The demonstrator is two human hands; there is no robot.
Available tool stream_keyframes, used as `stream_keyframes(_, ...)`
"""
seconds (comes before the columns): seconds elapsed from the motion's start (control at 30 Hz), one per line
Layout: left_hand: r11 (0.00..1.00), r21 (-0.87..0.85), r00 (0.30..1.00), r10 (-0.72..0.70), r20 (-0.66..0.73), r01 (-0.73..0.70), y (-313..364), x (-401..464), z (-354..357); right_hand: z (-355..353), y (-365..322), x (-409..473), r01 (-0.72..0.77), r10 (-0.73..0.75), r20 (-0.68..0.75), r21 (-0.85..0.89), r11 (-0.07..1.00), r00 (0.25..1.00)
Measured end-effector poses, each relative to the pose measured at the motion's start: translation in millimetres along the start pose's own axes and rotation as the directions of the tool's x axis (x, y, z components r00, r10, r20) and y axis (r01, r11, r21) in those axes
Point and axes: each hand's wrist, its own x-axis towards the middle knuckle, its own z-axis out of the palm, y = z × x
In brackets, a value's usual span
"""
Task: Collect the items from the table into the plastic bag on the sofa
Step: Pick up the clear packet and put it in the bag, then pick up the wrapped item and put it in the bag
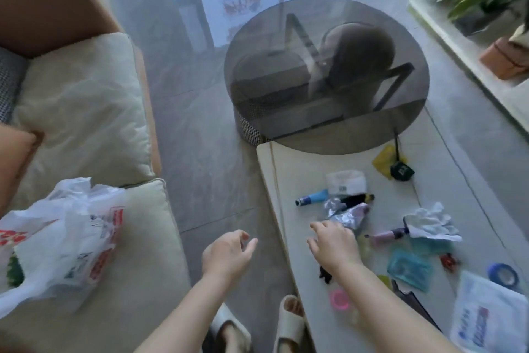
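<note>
right hand (336, 246) grip wide, fingertips at crumpled foil wrapper (347, 213); left hand (226, 256) loosely curled, empty

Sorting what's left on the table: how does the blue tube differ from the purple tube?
The blue tube lies near the table's far-left edge, fully exposed; the purple tube lies further right, one end tucked under crumpled white paper. The blue tube shows a dark cap; the purple tube looks paler. Both lie flat, untouched by either hand.
</note>
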Motion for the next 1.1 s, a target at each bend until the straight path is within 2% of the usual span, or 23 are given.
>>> stream_keyframes(0.13, 0.996, 0.054, 0.995, 0.069, 0.066, -0.072, 44, 14, 24, 15, 54, 2, -0.135, 0.134, 0.009, 0.039, 0.990, 0.991)
stream_keyframes(0.27, 0.987, 0.089, 0.984, 0.125, 0.124, -0.137, 74, 37, 43, 33, 92, 9, -0.277, 0.274, 0.041, 0.167, 0.946, 0.961)
stream_keyframes(0.43, 0.983, 0.106, 0.965, 0.123, 0.231, -0.151, 101, 84, 79, 54, 137, 36, -0.412, 0.404, 0.087, 0.273, 0.869, 0.911)
stream_keyframes(0.57, 0.983, 0.123, 0.925, 0.079, 0.372, -0.133, 125, 116, 121, 65, 168, 76, -0.432, 0.424, 0.099, 0.314, 0.845, 0.900)
stream_keyframes(0.63, 0.994, 0.052, 0.904, 0.066, 0.422, -0.097, 137, 123, 142, 67, 176, 98, -0.426, 0.415, 0.106, 0.327, 0.844, 0.904)
stream_keyframes(0.77, 0.969, -0.246, 0.891, 0.090, 0.445, 0.025, 155, 132, 177, 76, 181, 132, -0.424, 0.395, 0.155, 0.380, 0.822, 0.905)
stream_keyframes(0.9, 0.818, -0.532, 0.856, 0.100, 0.508, 0.220, 166, 138, 197, 85, 182, 148, -0.435, 0.350, 0.261, 0.473, 0.766, 0.900)
stream_keyframes(1.0, 0.726, -0.614, 0.841, 0.091, 0.534, 0.311, 170, 141, 203, 85, 180, 149, -0.459, 0.377, 0.266, 0.583, 0.670, 0.887)
stream_keyframes(1.1, 0.653, -0.671, 0.841, 0.096, 0.532, 0.351, 170, 144, 201, 79, 184, 147, -0.508, 0.433, 0.285, 0.622, 0.595, 0.855)
